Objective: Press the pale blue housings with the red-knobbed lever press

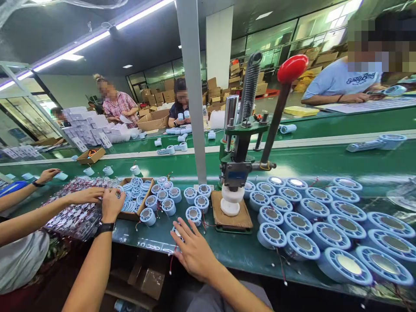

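My left hand (113, 203), with a black watch at the wrist, is beside a cardboard box of light-blue rings (134, 194). Its fingers are bent together round a small item I cannot make out. My right hand (196, 249) is over the front of the bench, its fingers and thumb round a light-blue round housing (177, 234) that they mostly hide. A thin wire hangs from that housing. Beyond my right hand stand several similar housings (193, 214) with grey discs on top.
A hand press (238, 173) with a red-knobbed lever and white round die stands centrally. Many housings (300, 247) cover the bench at right. A co-worker's hand (89, 196) is close to my left hand, above shiny metallic pieces (73, 208). Other people sit across the green conveyor (156, 161).
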Demonstrator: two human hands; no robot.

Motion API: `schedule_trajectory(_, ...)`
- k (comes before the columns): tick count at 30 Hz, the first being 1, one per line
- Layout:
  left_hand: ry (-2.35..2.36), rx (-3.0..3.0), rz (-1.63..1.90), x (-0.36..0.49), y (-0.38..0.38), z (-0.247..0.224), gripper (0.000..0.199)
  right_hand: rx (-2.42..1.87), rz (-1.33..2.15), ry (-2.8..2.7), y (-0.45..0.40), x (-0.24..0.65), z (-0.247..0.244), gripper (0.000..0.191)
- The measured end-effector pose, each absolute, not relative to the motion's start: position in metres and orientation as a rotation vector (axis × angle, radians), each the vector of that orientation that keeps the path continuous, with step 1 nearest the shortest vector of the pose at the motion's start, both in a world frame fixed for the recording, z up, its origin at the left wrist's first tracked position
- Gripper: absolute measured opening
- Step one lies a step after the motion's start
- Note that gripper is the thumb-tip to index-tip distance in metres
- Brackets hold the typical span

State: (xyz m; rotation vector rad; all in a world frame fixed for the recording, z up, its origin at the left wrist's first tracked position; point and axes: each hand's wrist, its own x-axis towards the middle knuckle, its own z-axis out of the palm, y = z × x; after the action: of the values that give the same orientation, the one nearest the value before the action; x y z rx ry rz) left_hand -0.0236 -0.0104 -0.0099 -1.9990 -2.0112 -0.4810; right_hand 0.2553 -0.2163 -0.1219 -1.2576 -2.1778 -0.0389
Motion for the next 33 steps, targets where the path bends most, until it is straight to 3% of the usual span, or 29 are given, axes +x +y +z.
schedule_trajectory(4,-1.614,-2.506,-0.748,0.020,-0.086,-0.022,0.017,-1.191,0.206,-2.018,-0.249,0.292,-0.127,0.028)
schedule_trajectory(8,-1.027,-3.229,-0.374,0.099,-0.162,-0.065,0.018,-1.180,0.252,-1.774,-0.262,0.326,-0.133,0.026)
schedule_trajectory(13,-0.999,-3.221,-0.281,0.152,-0.161,-0.097,0.022,-1.293,0.215,-1.674,-0.269,0.342,-0.135,0.020)
schedule_trajectory(16,-1.098,-3.202,-0.432,0.144,-0.145,-0.104,0.026,-1.269,0.331,-1.673,-0.278,0.350,-0.136,0.036)
schedule_trajectory(20,-1.154,-3.253,-0.593,0.131,-0.147,-0.112,0.042,-1.144,0.590,-1.537,-0.284,0.360,-0.143,0.079)
schedule_trajectory(22,-1.236,-3.215,-0.649,0.132,-0.154,-0.116,0.043,-1.096,0.677,-1.398,-0.283,0.363,-0.147,0.085)
schedule_trajectory(28,-1.537,-2.948,-0.822,0.151,-0.167,-0.121,0.034,-1.319,0.602,-1.473,-0.277,0.360,-0.143,0.043)
schedule_trajectory(30,-1.612,-2.883,-0.928,0.150,-0.170,-0.119,0.033,-1.392,0.512,-1.498,-0.277,0.355,-0.141,0.036)
schedule_trajectory(33,-1.581,-2.970,-0.981,0.143,-0.178,-0.113,0.048,-1.458,0.402,-1.424,-0.274,0.346,-0.141,0.038)
